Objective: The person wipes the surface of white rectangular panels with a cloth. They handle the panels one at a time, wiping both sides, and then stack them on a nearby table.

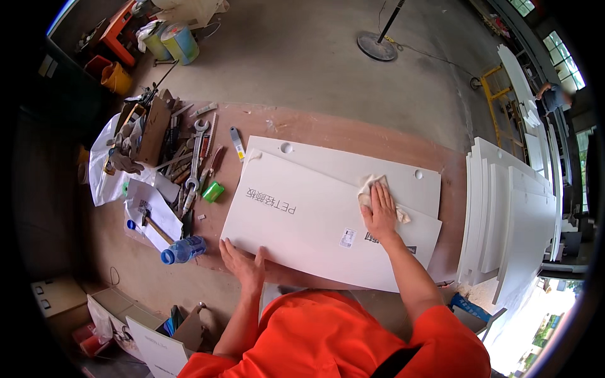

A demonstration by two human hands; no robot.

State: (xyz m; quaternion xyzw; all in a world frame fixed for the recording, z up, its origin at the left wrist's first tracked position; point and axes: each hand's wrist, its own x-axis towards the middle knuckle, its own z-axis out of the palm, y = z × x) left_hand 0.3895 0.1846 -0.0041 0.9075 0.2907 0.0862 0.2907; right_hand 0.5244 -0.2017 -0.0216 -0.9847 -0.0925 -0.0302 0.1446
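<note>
Your right hand [380, 213] lies flat, fingers spread, pressing a crumpled pale rag [370, 186] onto the top white panel [302, 227], a smooth matte board on the workbench [328, 129]. Your left hand [244, 262] rests open on its near edge.

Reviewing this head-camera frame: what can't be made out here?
- Crumpled white cloth: mostly hidden under the right hand.
- Lower white panel: largely covered by the upper white panel.
- Metal hand tools: piled together, too small to identify.
- Left hand: its grip on the panel edge is unclear.
</note>
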